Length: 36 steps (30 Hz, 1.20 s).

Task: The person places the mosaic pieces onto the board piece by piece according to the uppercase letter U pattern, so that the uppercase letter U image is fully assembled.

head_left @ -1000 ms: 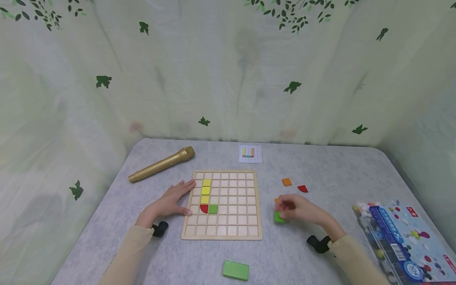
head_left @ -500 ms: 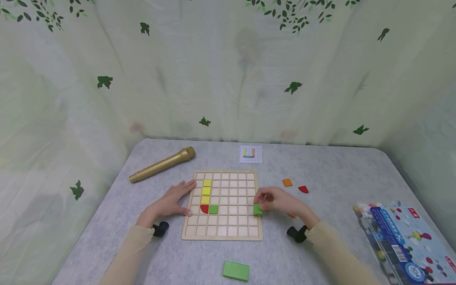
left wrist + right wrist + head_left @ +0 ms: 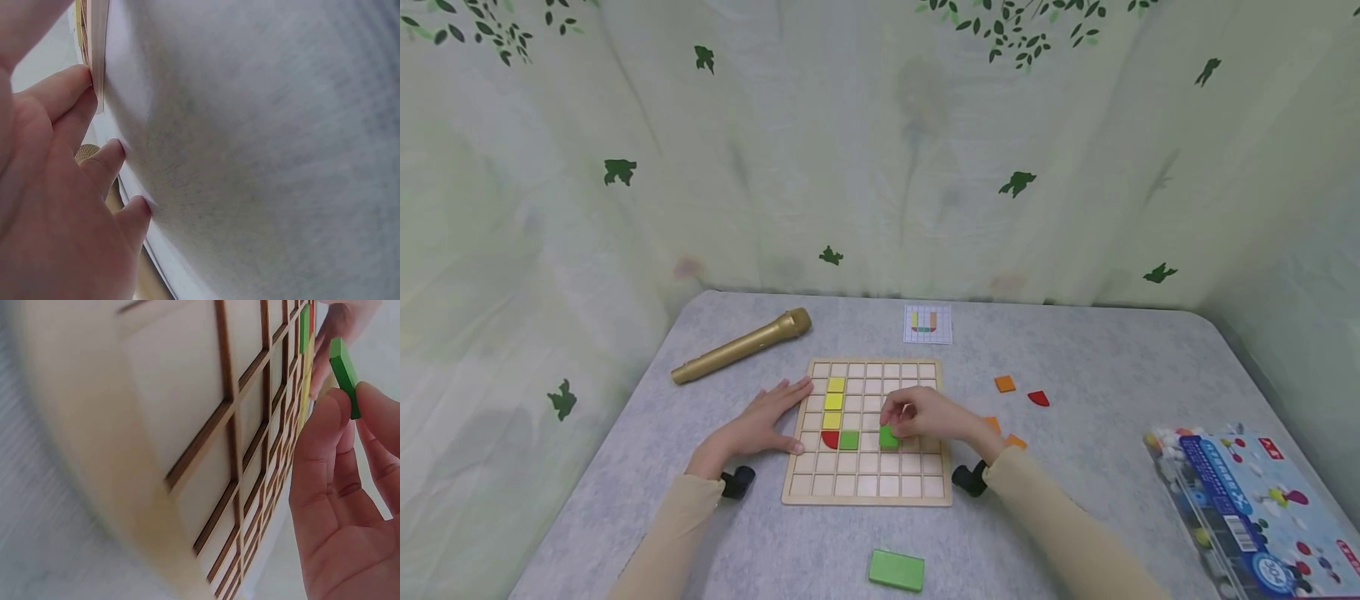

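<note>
A wooden grid board [image 3: 868, 498] lies on the table, holding a column of yellow square tiles [image 3: 833, 401], a red quarter-round tile [image 3: 830, 439] and a green square tile [image 3: 849, 440]. Over the board, my right hand [image 3: 925, 414] pinches another green square tile [image 3: 344, 378] between thumb and fingertips. The right wrist view has this tile tilted and apart from the board. My left hand [image 3: 758, 423] rests at the board's left edge with fingers spread; in the left wrist view, its fingertips [image 3: 80, 76] touch the frame.
Orange square tiles [image 3: 1005, 384] and a red quarter-round tile [image 3: 1038, 398] lie right of the board. A pattern card [image 3: 927, 324] is behind it, a gold microphone [image 3: 741, 346] at back left. A green block [image 3: 897, 570] lies in front; a boxed set [image 3: 1262, 508] stands right.
My right hand has carried the green tile leftward from the table on the right to above the board, uncovering orange tiles. The left hand has stayed in place.
</note>
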Available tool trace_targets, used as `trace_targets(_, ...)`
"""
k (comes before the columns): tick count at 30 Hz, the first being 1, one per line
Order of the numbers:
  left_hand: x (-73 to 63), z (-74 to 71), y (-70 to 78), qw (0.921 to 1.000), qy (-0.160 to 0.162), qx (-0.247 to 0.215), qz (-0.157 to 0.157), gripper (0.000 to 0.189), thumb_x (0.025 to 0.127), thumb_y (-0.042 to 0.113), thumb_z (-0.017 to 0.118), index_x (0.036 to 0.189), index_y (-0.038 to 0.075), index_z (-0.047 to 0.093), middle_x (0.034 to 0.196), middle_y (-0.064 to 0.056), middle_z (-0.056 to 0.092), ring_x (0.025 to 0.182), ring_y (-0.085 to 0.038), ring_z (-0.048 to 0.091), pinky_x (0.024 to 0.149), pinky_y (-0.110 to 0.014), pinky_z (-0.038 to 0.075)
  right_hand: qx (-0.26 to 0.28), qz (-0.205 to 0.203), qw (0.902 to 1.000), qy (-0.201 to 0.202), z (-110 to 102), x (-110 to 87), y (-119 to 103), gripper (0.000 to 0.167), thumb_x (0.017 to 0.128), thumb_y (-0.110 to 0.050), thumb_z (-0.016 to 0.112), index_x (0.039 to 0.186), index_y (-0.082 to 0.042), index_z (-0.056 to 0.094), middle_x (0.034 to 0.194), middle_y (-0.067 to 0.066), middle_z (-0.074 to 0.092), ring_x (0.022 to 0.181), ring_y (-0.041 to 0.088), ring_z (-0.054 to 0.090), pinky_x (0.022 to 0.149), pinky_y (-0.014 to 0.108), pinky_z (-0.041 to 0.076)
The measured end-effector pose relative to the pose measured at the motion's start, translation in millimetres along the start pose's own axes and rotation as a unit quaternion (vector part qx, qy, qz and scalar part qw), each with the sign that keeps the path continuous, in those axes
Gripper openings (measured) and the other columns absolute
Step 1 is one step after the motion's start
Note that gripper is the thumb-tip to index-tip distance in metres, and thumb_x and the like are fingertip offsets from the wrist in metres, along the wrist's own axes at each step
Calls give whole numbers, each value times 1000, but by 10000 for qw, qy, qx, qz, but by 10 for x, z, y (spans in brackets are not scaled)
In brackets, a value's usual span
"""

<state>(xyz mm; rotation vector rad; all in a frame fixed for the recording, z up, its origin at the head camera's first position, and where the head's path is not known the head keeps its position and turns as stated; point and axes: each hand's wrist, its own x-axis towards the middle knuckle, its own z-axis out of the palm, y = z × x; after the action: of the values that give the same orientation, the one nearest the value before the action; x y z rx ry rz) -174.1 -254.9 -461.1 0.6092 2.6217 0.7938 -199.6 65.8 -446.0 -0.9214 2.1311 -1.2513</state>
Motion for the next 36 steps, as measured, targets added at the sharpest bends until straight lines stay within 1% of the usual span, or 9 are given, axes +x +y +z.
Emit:
trace_targets(8, 5, 12, -10, 10000, -10, 61, -32, 101, 76, 43, 78, 151, 3, 23, 157, -15, 17, 142, -42, 5, 110, -61, 1, -130, 182, 9997, -70, 129, 198, -58, 14, 85, 7, 61, 92, -4, 67, 75, -1, 56, 68, 12, 50, 61, 23, 43)
trace_targets(13, 2, 17, -24, 9999, 2, 85, -80, 102, 75, 43, 78, 152, 4, 23, 157, -14, 17, 142, -42, 5, 110, -61, 1, -506, 236, 9984, -72, 192, 271, -77, 16, 83, 8, 61, 90, -5, 66, 74, -2, 55, 68, 11, 49, 62, 24, 42)
trace_targets(16, 2, 17, -25, 9999, 7, 85, -84, 102, 75, 44, 78, 152, 5, 24, 157, -14, 17, 142, -42, 5, 110, -62, 1, -794, 299, 9964, -49, 222, 285, -97, 18, 82, 8, 60, 89, -8, 65, 73, -4, 55, 67, 10, 48, 61, 23, 41)
trace_targets(19, -1, 17, -22, 9999, 1, 82, -98, 102, 75, 44, 78, 152, 5, 23, 157, -14, 17, 142, -42, 5, 110, -62, 0, -930, 369, 9950, -31, 239, 281, -117, 18, 83, 7, 59, 88, -10, 65, 71, -4, 56, 65, 9, 47, 60, 23, 41)
trace_targets(23, -2, 16, -25, 9999, -6, 83, -69, 102, 76, 44, 78, 152, 5, 23, 157, -14, 17, 142, -41, 4, 110, -62, 0, -1039, 358, 9939, -16, 250, 276, -132, 17, 84, 6, 59, 88, -10, 65, 71, -4, 57, 65, 9, 49, 60, 23, 42)
trace_targets(29, 2, 8, -20, 10000, -20, 65, -49, 101, 76, 43, 78, 152, 4, 23, 157, -15, 17, 142, -42, 5, 110, -62, 0, -1343, 300, 9905, 24, 262, 278, -139, 19, 83, 6, 61, 86, -11, 65, 72, -4, 56, 68, 10, 48, 63, 24, 42)
trace_targets(33, -2, 4, -17, 10000, -20, 63, -54, 101, 76, 43, 78, 152, 4, 23, 157, -15, 17, 142, -42, 5, 110, -62, 0, -1273, 263, 9915, 35, 262, 265, -126, 19, 82, 7, 63, 87, -11, 66, 74, -3, 55, 70, 10, 48, 64, 24, 42)
trace_targets(36, -5, 7, -19, 9999, -24, 69, -69, 101, 75, 43, 78, 152, 4, 23, 157, -14, 17, 142, -42, 5, 110, -62, 0, -965, 270, 9950, 48, 242, 244, -99, 17, 83, 5, 64, 90, -9, 67, 76, -3, 56, 71, 10, 49, 64, 24, 43)
